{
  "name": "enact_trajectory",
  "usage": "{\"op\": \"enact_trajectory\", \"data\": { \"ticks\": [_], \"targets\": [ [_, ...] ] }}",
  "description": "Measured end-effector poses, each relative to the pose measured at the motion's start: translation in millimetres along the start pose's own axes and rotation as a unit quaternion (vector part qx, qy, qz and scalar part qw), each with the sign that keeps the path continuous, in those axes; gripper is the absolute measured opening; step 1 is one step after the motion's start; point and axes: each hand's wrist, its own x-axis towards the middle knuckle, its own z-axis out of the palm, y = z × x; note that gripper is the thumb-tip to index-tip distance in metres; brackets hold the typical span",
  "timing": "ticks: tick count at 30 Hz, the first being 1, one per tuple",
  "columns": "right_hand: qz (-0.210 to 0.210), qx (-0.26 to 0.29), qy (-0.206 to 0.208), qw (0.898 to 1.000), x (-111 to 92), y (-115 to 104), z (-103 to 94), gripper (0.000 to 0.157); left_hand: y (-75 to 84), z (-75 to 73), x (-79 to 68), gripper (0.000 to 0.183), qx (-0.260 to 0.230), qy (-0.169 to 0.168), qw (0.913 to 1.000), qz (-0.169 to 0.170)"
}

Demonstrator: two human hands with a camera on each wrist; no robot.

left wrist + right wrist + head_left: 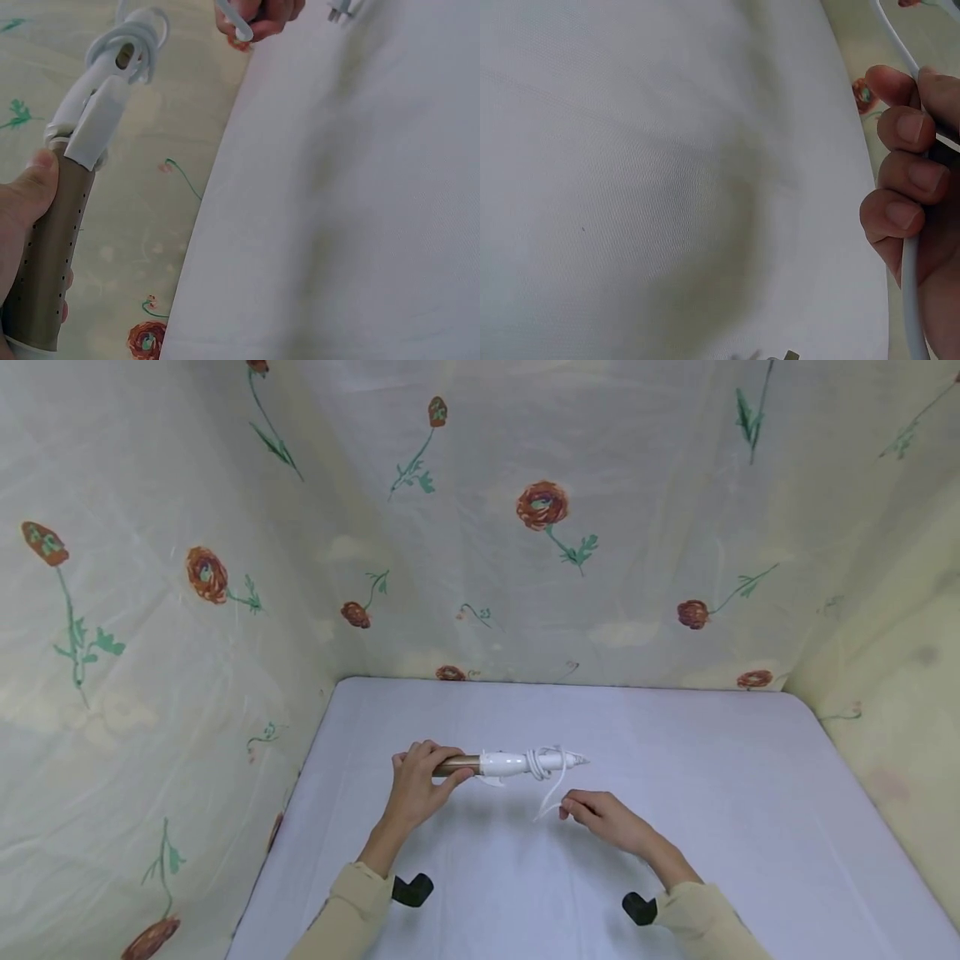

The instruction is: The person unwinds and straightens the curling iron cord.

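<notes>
The left hand (pixel 420 777) is curling its fingers round the brown barrel (pixel 54 240) of a white-and-brown styling iron (pixel 504 765), the thumb lying along the barrel just beside the white lever (pixel 101 120). The styling iron is being held up over the white surface (pixel 690 760), its barrel pointing towards the person's left and its white handle towards the right, nearly level in the head view. Rows of small holes are dotting the barrel. A white cord (pixel 537 765) is winding round the handle in several loops, and a length of it is hanging off towards the right hand (pixel 611 818). That hand is curling its fingers round the loose length, the thumb and forefinger pinching it, while the cord is running through the palm and coming out past the little finger. A plug (pixel 339 10) is showing near the right hand at the top edge of the left wrist view, its prongs sticking out. Pale sleeves (pixel 341 910) are covering both forearms, and soft shadows are falling on the surface below the hands. A cloth (pixel 465 527) printed with red flowers and green stems is hanging behind and on both sides of the surface
</notes>
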Motion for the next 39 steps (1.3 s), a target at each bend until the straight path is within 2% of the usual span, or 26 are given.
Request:
{"op": "enact_trajectory", "data": {
  "ticks": [3, 8, 13, 18, 23, 29, 33, 39],
  "targets": [
    [0.002, 0.008, -0.023, 1.0, -0.8, -1.7, 1.6, 0.03, -0.8, 0.7, -0.3, 0.039, 0.006, 0.008, 0.9999, -0.002],
    [-0.002, 0.029, -0.056, 0.998, -2.7, -5.1, 2.3, 0.032, -1.4, 2.3, -1.5, 0.04, 0.009, 0.003, 0.9999, -0.012],
    [0.003, 0.033, -0.07, 0.997, -7.1, -13.0, 2.8, 0.028, -2.3, 3.6, -3.4, 0.042, 0.01, -0.005, 0.9997, -0.022],
    [0.003, 0.023, -0.057, 0.998, -14.7, -22.1, 2.8, 0.026, -2.8, 4.1, -3.7, 0.041, 0.017, -0.007, 0.9996, -0.022],
    [-0.008, 0.05, -0.052, 0.997, -20.3, -29.6, 2.0, 0.027, -3.1, 3.8, -2.6, 0.04, 0.023, -0.008, 0.9995, -0.02],
    [-0.058, 0.063, -0.049, 0.995, -24.0, -43.8, -0.8, 0.019, -3.0, 2.5, -1.3, 0.04, 0.025, -0.008, 0.9995, -0.018],
    [-0.096, 0.066, -0.026, 0.993, -24.0, -52.3, -7.0, 0.016, -3.6, 2.9, -1.1, 0.04, 0.023, -0.013, 0.9995, -0.018],
    [-0.122, 0.069, 0.012, 0.99, -23.5, -58.6, -15.5, 0.018, -3.8, 3.7, -1.7, 0.041, 0.022, -0.017, 0.9995, -0.016]
  ]
}}
